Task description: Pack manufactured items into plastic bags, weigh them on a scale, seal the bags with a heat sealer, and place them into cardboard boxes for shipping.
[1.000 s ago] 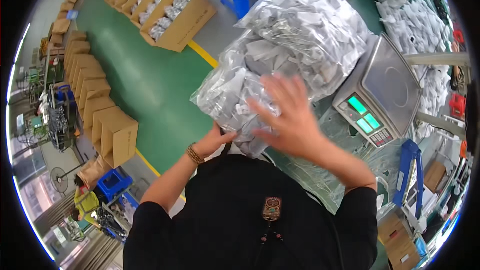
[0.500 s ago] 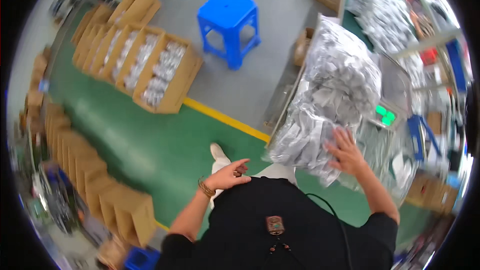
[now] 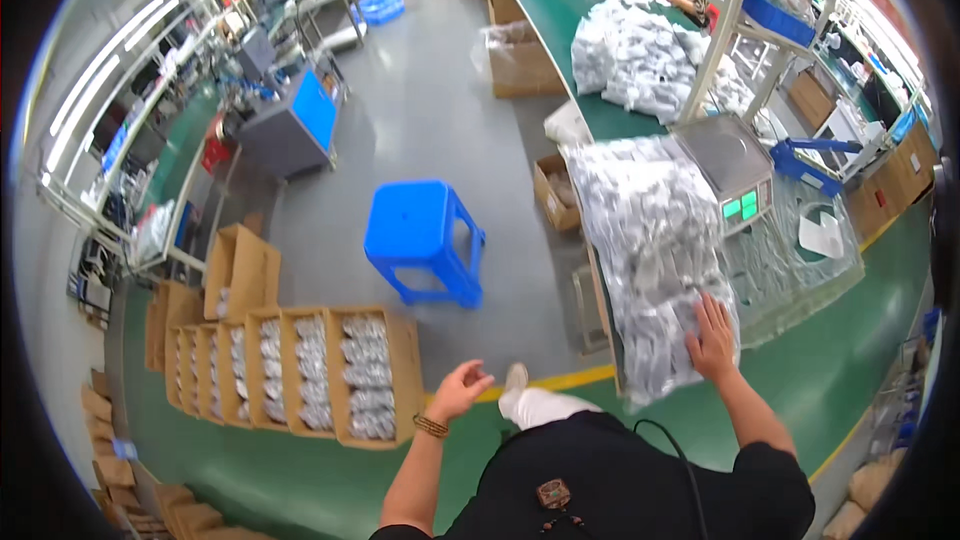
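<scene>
My right hand (image 3: pixel 712 342) lies flat, fingers spread, on a large clear plastic bag (image 3: pixel 655 250) packed with pale grey pieces. The bag stretches along the near end of the green-topped table. Nothing is in my left hand (image 3: pixel 460 392), which hangs in the air in front of me with loosely bent fingers. Just right of the bag stands a weighing scale (image 3: pixel 722 165) with a lit green display.
A blue plastic stool (image 3: pixel 410 225) stands ahead on the grey floor. Open cardboard boxes (image 3: pixel 405 390) with silvery packets line up at left. A pile of white pieces (image 3: pixel 635 50) covers the far table (image 3: pixel 545 25), where another person's arm (image 3: pixel 682 0) shows. Clear plastic sheeting (image 3: pixel 785 265) lies beside the scale.
My view has tilted up, showing more of the workshop ahead. My right hand stays on the bag, which now looks flatter and longer. My left hand has moved forward, away from my body.
</scene>
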The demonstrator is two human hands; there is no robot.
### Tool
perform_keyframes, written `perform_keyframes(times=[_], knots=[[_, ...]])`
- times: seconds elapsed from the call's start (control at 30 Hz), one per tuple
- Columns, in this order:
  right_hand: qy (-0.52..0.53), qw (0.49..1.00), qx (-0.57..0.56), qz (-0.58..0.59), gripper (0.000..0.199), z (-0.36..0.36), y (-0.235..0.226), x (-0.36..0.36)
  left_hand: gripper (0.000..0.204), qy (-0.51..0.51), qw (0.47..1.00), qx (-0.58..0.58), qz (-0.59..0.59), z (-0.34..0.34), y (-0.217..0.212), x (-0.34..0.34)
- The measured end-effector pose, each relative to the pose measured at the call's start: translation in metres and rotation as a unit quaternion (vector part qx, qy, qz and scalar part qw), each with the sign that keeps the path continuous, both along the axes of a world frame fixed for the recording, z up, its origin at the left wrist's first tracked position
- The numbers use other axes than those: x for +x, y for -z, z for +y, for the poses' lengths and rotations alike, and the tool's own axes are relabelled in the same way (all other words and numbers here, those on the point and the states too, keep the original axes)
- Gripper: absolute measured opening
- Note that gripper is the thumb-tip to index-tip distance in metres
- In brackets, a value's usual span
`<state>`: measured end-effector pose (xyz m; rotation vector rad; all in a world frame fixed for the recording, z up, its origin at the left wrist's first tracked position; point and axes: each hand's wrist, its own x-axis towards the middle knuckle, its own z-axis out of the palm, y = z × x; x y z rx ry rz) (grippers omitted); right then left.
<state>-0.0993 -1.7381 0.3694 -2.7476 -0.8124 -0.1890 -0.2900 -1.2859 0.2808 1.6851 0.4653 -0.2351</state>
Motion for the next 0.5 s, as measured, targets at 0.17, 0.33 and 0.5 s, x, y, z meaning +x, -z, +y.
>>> perform_keyframes(times=[0.17, 0.33, 0.5], knots=[[0.059, 0.997, 0.043, -0.013, 0.056, 0.012, -0.015, -0.002, 0.047, 0.060, 0.996, 0.055, 0.023, 0.046, -0.026, 0.084], [0.158, 0.982, 0.076, -0.066, 0.054, 0.018, 0.005, -0.002, 0.047, 0.104, 0.989, 0.102, -0.002, 0.063, -0.018, 0.191], [0.290, 0.945, 0.133, -0.074, 0.049, 0.049, -0.019, -0.016, 0.050, 0.172, 0.964, 0.172, -0.113, 0.072, -0.038, 0.350]])
